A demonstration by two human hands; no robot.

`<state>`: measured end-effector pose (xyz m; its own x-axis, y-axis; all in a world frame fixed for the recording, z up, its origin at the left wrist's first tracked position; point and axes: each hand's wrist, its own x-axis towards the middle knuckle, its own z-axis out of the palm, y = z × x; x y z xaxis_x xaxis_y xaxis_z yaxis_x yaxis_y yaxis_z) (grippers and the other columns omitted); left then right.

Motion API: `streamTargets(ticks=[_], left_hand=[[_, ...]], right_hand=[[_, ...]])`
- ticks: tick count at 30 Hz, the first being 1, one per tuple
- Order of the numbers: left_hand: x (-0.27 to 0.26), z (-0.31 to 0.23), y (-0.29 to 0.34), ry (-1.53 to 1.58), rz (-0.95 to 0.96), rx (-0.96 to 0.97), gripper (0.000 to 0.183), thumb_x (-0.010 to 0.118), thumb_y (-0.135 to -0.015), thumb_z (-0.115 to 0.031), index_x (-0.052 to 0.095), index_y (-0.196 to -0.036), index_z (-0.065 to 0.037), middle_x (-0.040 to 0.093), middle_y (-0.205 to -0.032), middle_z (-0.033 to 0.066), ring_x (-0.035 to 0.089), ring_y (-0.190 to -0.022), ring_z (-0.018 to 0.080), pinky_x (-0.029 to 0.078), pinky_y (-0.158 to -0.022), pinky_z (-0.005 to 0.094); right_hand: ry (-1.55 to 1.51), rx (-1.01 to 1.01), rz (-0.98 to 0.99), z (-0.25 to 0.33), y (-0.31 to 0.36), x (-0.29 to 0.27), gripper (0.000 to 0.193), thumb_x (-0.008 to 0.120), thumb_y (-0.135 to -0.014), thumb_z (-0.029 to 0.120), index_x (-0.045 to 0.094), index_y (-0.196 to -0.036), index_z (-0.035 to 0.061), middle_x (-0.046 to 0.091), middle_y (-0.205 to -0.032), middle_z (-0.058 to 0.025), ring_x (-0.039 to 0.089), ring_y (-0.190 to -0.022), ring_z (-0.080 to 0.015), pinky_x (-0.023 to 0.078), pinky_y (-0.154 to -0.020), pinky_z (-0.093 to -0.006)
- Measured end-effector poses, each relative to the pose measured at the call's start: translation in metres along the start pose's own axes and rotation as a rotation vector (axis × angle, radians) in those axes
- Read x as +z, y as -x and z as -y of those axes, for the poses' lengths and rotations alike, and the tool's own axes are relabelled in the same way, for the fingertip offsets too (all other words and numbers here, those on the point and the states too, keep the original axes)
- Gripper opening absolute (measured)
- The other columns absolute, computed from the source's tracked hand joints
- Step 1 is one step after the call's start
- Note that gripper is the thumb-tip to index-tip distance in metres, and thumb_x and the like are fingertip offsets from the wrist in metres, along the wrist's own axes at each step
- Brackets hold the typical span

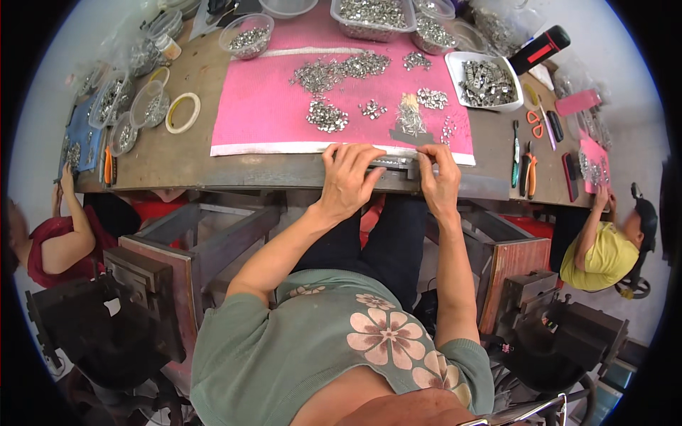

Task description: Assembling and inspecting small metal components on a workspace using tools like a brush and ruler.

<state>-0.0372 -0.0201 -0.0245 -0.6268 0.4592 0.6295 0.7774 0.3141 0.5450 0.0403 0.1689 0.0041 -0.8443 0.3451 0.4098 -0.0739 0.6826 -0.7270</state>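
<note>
Worn wooden table (177,160), pink mat (270,106); both hands (348,177) (440,177) pinch metal strip (389,162).

you have one view here, from the left of two fisheye cameras worn on your head. it looks steeply down and forward over your chest, so your shirt fills the lower middle of the frame and your forearms rise from there to the centre. the table (177,160) crosses the upper half, its edges bowing toward the black rim. the near table edge sits close, at arm's reach; the far side in the upper part is smaller and curved. two seated people show at the left and right edges.
</note>
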Motion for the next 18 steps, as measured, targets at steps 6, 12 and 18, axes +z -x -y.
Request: streamTargets(ticks=[6,12,18], left_hand=[[-0.007,0.036,-0.068,-0.039,0.296,0.213,0.004,0.072,-0.086,-0.021,0.073,-0.090,-0.019,0.062,-0.091,-0.0003,0.057,-0.099,0.0203,0.030,-0.102,0.0519],[0.027,0.036,-0.087,-0.102,0.498,0.368,0.010,0.076,-0.083,-0.029,0.078,-0.090,-0.021,0.058,-0.086,-0.0022,0.054,-0.102,0.0206,0.030,-0.105,0.0560],[0.022,0.046,-0.083,-0.269,0.468,0.373,0.008,0.072,-0.081,-0.024,0.073,-0.086,-0.018,0.064,-0.094,0.0003,0.057,-0.107,0.0228,0.032,-0.104,0.0597]], right_hand=[[-0.163,0.171,-0.210,-0.033,0.016,0.009,0.008,0.068,-0.094,0.004,0.067,-0.100,-0.0012,0.063,-0.088,-0.0053,0.060,-0.077,-0.0130,0.049,-0.072,-0.0272],[-0.149,0.152,-0.251,-0.033,0.017,0.001,0.007,0.068,-0.095,0.005,0.067,-0.099,-0.0007,0.062,-0.087,-0.0049,0.059,-0.078,-0.0129,0.049,-0.073,-0.0272],[-0.236,0.120,-0.239,-0.030,0.006,0.019,0.007,0.062,-0.096,0.002,0.067,-0.100,-0.0012,0.063,-0.090,-0.0053,0.059,-0.082,-0.0130,0.049,-0.076,-0.0269]])
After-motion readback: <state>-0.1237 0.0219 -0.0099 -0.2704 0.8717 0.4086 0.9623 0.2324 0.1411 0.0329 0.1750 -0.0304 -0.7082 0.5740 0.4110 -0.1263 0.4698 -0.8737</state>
